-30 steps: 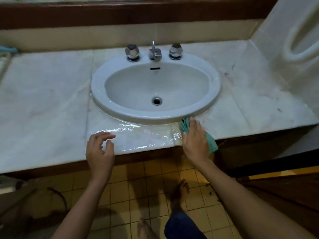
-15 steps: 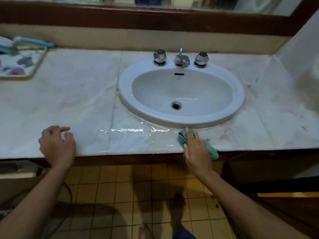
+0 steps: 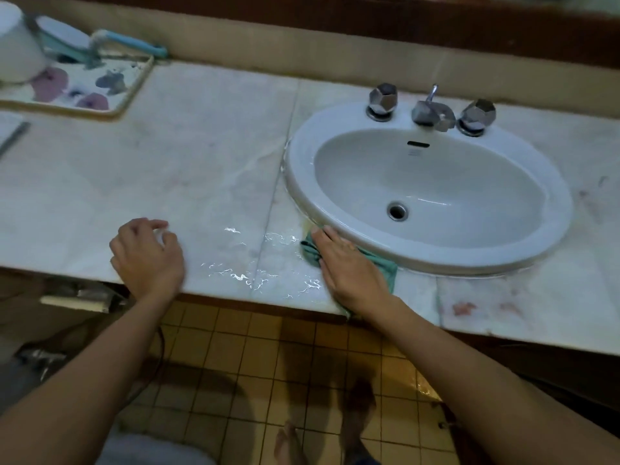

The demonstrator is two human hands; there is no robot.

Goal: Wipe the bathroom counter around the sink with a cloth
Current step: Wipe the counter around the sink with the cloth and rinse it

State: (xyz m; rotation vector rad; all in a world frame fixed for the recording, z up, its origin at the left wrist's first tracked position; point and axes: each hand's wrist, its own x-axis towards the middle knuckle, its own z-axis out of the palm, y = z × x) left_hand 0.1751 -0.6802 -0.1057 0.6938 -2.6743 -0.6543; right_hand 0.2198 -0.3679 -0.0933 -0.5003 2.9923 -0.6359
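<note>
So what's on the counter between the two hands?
Only a shiny film of water on the marble counter, between the left hand and the right hand pressing the green cloth. The head view shows it.

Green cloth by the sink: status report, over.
Right hand flat, pressing green cloth on pale marble counter against white oval sink's front rim. Left hand loosely curled, empty, at counter edge. Water film between hands.

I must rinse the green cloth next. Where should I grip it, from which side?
Pinch the green cloth by its bunched left edge, from the left: it pokes out past the right hand lying flat on it; the sink blocks the far side.
</note>
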